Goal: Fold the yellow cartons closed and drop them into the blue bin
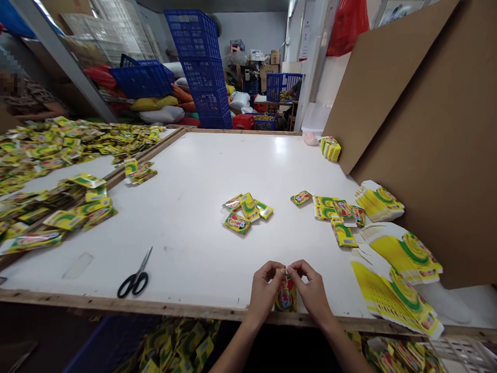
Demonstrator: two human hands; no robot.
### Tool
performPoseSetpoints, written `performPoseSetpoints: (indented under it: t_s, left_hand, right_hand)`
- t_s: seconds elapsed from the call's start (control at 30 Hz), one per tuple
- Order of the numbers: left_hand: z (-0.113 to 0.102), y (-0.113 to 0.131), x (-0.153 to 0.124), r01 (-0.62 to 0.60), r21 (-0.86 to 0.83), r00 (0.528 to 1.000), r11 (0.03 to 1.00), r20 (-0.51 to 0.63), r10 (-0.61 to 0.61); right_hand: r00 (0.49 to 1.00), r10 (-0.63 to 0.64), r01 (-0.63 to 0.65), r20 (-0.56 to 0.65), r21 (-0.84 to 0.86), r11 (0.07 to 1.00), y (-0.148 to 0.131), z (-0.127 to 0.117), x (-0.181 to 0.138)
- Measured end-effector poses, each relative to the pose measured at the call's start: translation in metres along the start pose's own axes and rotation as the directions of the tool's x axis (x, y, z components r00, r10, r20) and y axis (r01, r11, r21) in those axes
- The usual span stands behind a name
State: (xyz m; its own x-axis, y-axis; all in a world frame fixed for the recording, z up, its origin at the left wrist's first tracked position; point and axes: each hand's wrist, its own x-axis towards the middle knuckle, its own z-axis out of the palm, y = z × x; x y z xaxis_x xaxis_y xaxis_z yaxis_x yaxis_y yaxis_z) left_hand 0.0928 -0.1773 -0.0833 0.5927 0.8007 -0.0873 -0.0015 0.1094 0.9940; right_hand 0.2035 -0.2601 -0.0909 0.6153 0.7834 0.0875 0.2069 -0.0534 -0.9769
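At the table's front edge my left hand (267,285) and my right hand (306,287) pinch the top end of a small yellow crayon box (286,298). Its coloured front faces up, and the fingertips of both hands nearly meet over its end flap. Ahead of my hands lies a loose group of similar boxes (248,206). Another single box (301,198) rests farther right, beside a cluster of boxes (328,207). Fanned stacks of flat yellow cartons (396,295) lie to the right of my right hand.
Black-handled scissors (134,282) lie at the front left. Many yellow packets (77,145) cover the left side beyond a wooden strip (155,150). Cardboard sheets (435,155) lean at the right. Blue crates (204,67) stand behind the table; a person (34,101) sits far left.
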Motion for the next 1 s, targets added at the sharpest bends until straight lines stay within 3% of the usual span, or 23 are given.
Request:
performPoseSetpoints:
  t_s: [0.2, 0.33, 0.43, 0.5, 0.6, 0.7, 0.83, 0.9, 1.0]
  left_hand:
    - [-0.005, 0.000, -0.012, -0.007, 0.046, 0.993, 0.999, 0.118, 0.002]
    - [-0.020, 0.010, -0.023, -0.061, 0.135, 0.998, 0.989, 0.016, 0.059]
    - [-0.061, 0.027, -0.038, -0.038, 0.215, 0.985, 0.976, -0.155, 0.072]
    - [-0.099, 0.042, -0.052, 0.000, 0.326, 0.977, 0.945, -0.203, 0.070]
    - [-0.152, 0.060, -0.074, 0.028, 0.557, 0.963, 0.830, -0.237, 0.127]
    - [-0.179, 0.066, -0.088, 0.064, 0.673, 0.913, 0.737, -0.338, 0.228]
    - [-0.168, 0.057, -0.081, 0.085, 0.626, 0.907, 0.775, -0.370, 0.199]
    - [-0.150, 0.046, -0.064, 0.070, 0.516, 0.914, 0.854, -0.376, 0.152]
    - [-0.119, 0.027, -0.031, 0.037, 0.254, 0.899, 0.966, -0.430, 0.079]
  right_hand:
    - [0.996, -0.075, 0.074, 0.042, 0.019, 0.997, 0.006, -0.006, -0.011]
    - [0.991, -0.090, 0.091, 0.096, -0.004, 0.996, 0.001, -0.006, -0.002]
    - [0.988, -0.128, 0.134, 0.084, -0.063, 0.989, -0.005, 0.007, 0.022]
    - [0.978, -0.180, 0.196, 0.106, -0.157, 0.968, -0.009, 0.026, 0.046]
    - [0.955, -0.233, 0.282, 0.181, -0.325, 0.902, -0.014, 0.069, 0.087]
    - [0.943, -0.260, 0.320, 0.206, -0.355, 0.878, -0.020, 0.116, 0.121]
    - [0.951, -0.224, 0.294, 0.214, -0.402, 0.867, -0.020, 0.153, 0.132]
    - [0.959, -0.191, 0.265, 0.209, -0.418, 0.869, -0.015, 0.153, 0.119]
    - [0.968, -0.158, 0.228, 0.194, -0.423, 0.877, -0.007, 0.134, 0.083]
